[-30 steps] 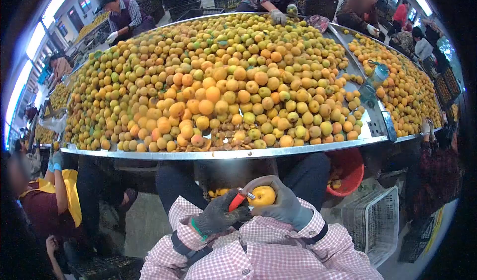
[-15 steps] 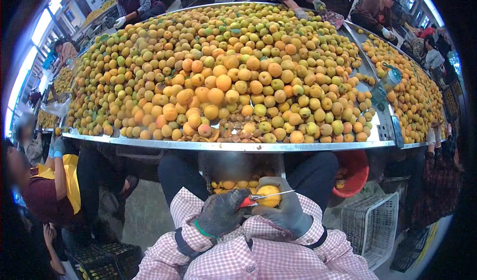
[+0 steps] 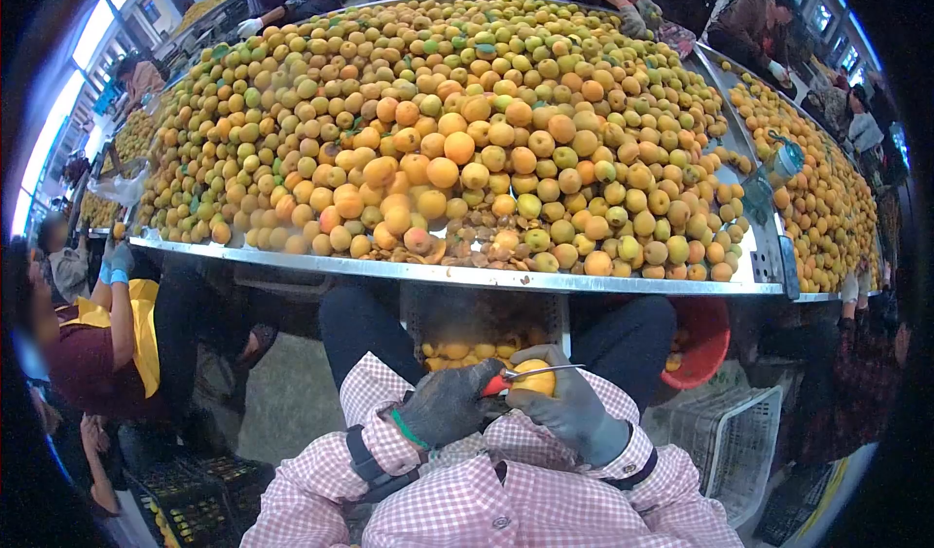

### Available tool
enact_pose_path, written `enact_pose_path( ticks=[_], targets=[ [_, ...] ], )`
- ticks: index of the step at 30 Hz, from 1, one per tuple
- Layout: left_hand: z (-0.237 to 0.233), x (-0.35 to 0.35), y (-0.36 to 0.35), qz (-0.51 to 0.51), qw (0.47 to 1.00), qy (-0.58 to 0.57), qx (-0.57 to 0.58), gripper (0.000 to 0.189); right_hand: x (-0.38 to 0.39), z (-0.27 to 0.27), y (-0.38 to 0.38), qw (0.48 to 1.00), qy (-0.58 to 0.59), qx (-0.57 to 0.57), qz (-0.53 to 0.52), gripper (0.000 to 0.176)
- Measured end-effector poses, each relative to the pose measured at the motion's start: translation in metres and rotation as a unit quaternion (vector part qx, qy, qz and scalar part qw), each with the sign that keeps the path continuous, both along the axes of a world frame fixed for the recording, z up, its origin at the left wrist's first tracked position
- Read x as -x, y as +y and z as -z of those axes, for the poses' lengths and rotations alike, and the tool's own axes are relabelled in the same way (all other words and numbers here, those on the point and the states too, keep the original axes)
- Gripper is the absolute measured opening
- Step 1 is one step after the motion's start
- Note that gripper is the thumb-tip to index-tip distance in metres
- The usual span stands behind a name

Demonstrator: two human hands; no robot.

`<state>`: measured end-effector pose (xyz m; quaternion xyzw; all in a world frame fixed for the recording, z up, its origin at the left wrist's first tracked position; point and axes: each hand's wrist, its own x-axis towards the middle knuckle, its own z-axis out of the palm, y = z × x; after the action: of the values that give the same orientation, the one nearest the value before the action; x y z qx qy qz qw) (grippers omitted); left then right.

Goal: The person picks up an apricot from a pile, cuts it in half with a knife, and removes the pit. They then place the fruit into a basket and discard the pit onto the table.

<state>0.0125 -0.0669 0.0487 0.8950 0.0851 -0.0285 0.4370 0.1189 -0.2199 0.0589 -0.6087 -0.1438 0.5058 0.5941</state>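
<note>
My left hand (image 3: 446, 407), in a dark glove, is closed around the red handle of a knife (image 3: 498, 384). The thin blade lies across the upper part of an orange-yellow apricot (image 3: 534, 383). My right hand (image 3: 574, 414), in a grey glove, grips that apricot from the right and below. Whether the blade has cut into the flesh cannot be made out. Both hands are close together in front of my checked shirt. Just beyond them, between my knees, a crate (image 3: 562, 326) holds several yellow-orange fruit pieces (image 3: 457, 351).
A metal-edged table (image 3: 389, 269) bears a large heap of apricots (image 3: 428, 120), with brown scraps (image 3: 486, 239) near its front edge. To my right are a red bucket (image 3: 708, 344) and a pale plastic crate (image 3: 730, 441). Other people work around the tables, one in a yellow apron (image 3: 143, 339).
My view has shifted slightly, so the heap appears further right and higher. The knife blade now crosses higher on the apricot. Both hands keep their holds.
</note>
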Motion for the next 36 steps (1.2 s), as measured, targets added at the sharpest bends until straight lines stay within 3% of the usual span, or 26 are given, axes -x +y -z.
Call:
enact_pose_path(
  ticks=[1,3,4,6,10,12,15,18,22,24,25,27,28,29,31,36],
  targets=[
    [0.002,0.0,0.0,-0.003,1.0,-0.001,0.001,0.036,0.001,0.008,-0.002,1.0,-0.001,0.001,-0.003,0.054],
    [0.006,0.0,0.002,0.004,0.999,0.036,-0.022,0.041,0.003,0.027,-0.004,0.977,-0.212,-0.017,-0.008,0.064],
    [0.004,-0.001,0.003,0.004,0.999,0.036,-0.022,0.041,0.0,0.029,-0.006,0.977,-0.212,-0.017,-0.008,0.064],
    [-0.002,-0.003,0.004,0.017,0.997,0.069,-0.043,0.045,-0.005,0.023,-0.005,0.901,-0.431,0.005,-0.05,0.064],
    [0.002,-0.009,0.0,-0.019,0.998,0.03,0.058,0.047,-0.011,0.017,0.0,0.926,-0.366,-0.013,-0.094,0.062],
    [0.009,-0.016,0.003,-0.029,0.979,-0.117,0.167,0.051,-0.017,0.014,0.002,0.945,-0.31,-0.093,-0.047,0.052],
    [0.0,-0.019,-0.001,-0.057,0.971,-0.081,0.219,0.055,-0.021,-0.002,0.007,0.965,-0.217,-0.144,-0.011,0.043],
    [-0.001,-0.025,0.0,-0.04,0.963,-0.122,0.237,0.056,-0.025,-0.008,0.01,0.933,-0.324,-0.157,-0.014,0.041],
    [-0.006,-0.028,0.006,-0.004,0.964,-0.135,0.229,0.057,-0.032,-0.01,0.005,0.937,-0.298,-0.171,-0.062,0.049],
    [-0.026,-0.028,0.008,-0.002,0.991,-0.124,0.056,0.054,-0.029,-0.001,-0.004,0.993,-0.111,-0.032,-0.005,0.053],
    [-0.027,-0.025,0.01,0.0,0.991,-0.124,0.057,0.054,-0.032,0.005,-0.008,0.993,-0.111,-0.03,-0.003,0.053],
    [-0.028,-0.021,0.017,-0.074,0.986,-0.126,-0.086,0.048,-0.039,0.012,-0.013,0.96,0.146,-0.169,0.171,0.058],
    [-0.033,-0.022,0.016,-0.124,0.987,-0.086,-0.054,0.046,-0.04,0.008,-0.017,0.938,0.177,-0.241,0.178,0.06],
    [-0.033,-0.022,0.016,-0.119,0.988,-0.086,-0.052,0.046,-0.039,0.003,-0.017,0.937,0.175,-0.24,0.183,0.06],
    [-0.031,-0.018,0.013,-0.11,0.992,-0.059,-0.004,0.047,-0.035,-0.003,-0.014,0.911,0.163,-0.344,0.159,0.062],
    [-0.029,-0.014,-0.003,-0.086,0.994,-0.06,-0.035,0.039,-0.03,0.003,-0.01,0.94,0.011,-0.314,0.136,0.058]
  ],
)
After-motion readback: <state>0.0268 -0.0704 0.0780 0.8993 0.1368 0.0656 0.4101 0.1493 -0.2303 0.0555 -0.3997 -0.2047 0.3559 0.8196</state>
